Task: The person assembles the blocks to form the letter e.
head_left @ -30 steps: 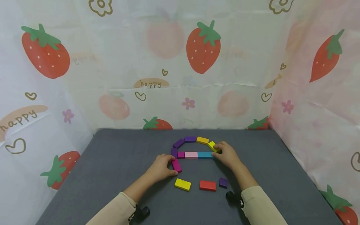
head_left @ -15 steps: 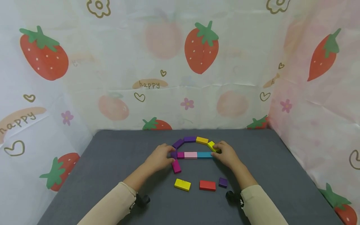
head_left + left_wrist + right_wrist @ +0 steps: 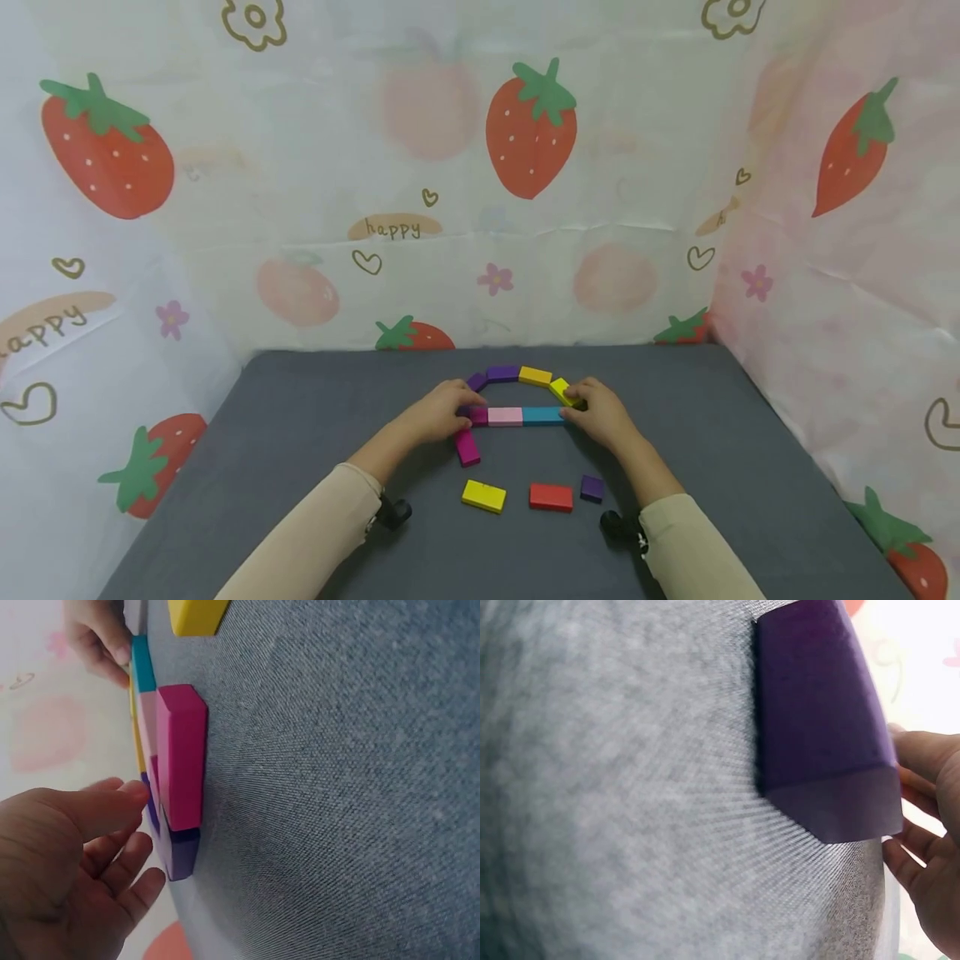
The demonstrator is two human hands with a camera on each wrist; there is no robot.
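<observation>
In the head view my left hand point(image 3: 435, 412) pinches the left end of a straight row of blocks, finger at the far side and thumb at the near side of the small magenta block point(image 3: 478, 416). That row continues with a pink block point(image 3: 505, 417) and a blue block point(image 3: 542, 416). At the other end my right hand point(image 3: 603, 414) pinches the lower end of a yellow block point(image 3: 559, 387), thumb tip beside the blue block. A longer magenta block point(image 3: 180, 757) slants out below the left hand; a purple block point(image 3: 182, 855) adjoins it in the left wrist view.
Behind the row, purple blocks point(image 3: 503, 374) and an orange-yellow block point(image 3: 536, 377) form an arch. Nearer lie a yellow block point(image 3: 483, 496), a red block point(image 3: 551, 497) and a small purple block point(image 3: 592, 488). The grey tabletop point(image 3: 337, 400) meets a strawberry-print curtain point(image 3: 300, 200).
My left hand has gone from the slanted magenta block up past the purple block and slightly right, to the small magenta block. The right hand stays in place.
</observation>
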